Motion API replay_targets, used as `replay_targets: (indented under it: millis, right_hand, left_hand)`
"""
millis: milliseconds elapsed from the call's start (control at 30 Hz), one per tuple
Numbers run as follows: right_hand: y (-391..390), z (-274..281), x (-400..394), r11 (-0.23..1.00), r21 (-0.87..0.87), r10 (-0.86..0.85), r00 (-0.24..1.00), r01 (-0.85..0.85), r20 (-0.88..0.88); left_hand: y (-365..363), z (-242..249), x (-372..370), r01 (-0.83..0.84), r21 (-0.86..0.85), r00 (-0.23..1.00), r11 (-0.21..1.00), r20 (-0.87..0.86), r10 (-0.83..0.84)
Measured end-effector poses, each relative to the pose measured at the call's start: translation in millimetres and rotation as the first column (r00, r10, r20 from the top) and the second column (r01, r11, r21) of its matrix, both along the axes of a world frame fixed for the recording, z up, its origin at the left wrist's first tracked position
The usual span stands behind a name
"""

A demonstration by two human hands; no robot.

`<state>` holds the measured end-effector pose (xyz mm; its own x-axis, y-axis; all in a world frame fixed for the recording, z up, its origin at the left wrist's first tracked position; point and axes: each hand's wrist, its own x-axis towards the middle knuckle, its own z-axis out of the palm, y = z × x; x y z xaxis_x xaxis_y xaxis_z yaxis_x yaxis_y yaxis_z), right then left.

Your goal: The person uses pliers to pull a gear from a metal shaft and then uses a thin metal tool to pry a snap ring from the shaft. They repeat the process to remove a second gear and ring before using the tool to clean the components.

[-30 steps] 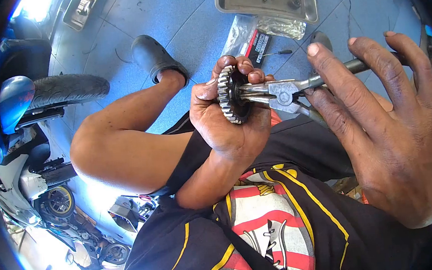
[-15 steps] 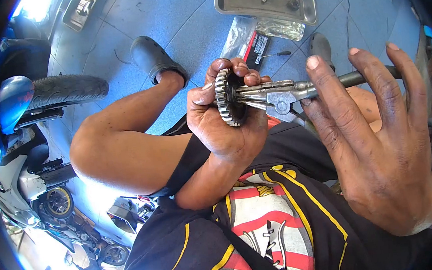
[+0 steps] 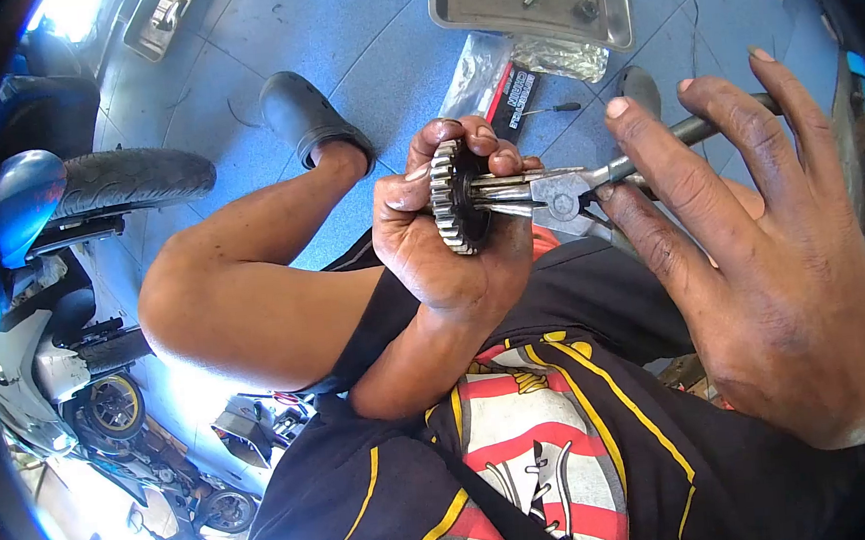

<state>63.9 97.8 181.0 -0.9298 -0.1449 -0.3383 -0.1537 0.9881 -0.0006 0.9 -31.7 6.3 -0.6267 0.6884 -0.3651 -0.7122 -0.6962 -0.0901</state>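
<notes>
My left hand (image 3: 450,239) is closed around a toothed metal gear (image 3: 445,197) with a dark hub, its teeth turned toward the left. Slim-jawed pliers (image 3: 560,199) reach in from the right, their thin jaws at the hub. Whether the jaw tips grip anything is hidden by the gear and fingers. My right hand (image 3: 762,247) has its back to me and is on the pliers' handles, thumb near the pivot. Its other fingers are stretched apart across the upper handle, and the palm side is out of sight.
A metal tray (image 3: 533,24) with small parts lies ahead on blue floor tiles. Before it are clear plastic packaging (image 3: 479,71), a black-and-red box (image 3: 514,102) and a screwdriver (image 3: 564,108). Motorcycle parts, including a tyre (image 3: 135,180), stand at left. A smaller tray (image 3: 161,23) lies farther off.
My right hand has shifted slightly up and left. The pliers' upper handle now slants upward more steeply, and the pliers have turned a little. My left hand and the gear have barely moved.
</notes>
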Motion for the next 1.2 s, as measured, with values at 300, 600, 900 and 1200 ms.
replay_targets:
  millis: [300,600,900,1200]
  right_hand:
    - [6.1,-5.9,-1.5,0.996,-0.007,0.084,0.996,-0.084,-0.042]
    - [8.1,-7.8,-1.2,0.994,-0.038,0.103,0.994,-0.104,-0.048]
    - [7.8,-7.1,1.2,0.996,-0.034,0.075,0.996,-0.076,-0.043]
    - [12.8,-10.5,9.6,0.99,-0.131,0.063,0.998,-0.06,0.016]
  left_hand:
    - [-1.4,-3.6,0.3,0.009,0.016,1.0,1.0,0.027,-0.01]
    - [-1.6,-2.0,0.2,0.023,-0.002,0.997,1.0,0.069,-0.023]
    - [-1.1,-2.9,1.8,0.037,-0.049,0.998,0.998,0.049,-0.035]
    - [-2.2,-1.3,-2.1,0.032,-0.062,0.999,0.998,0.0,-0.032]
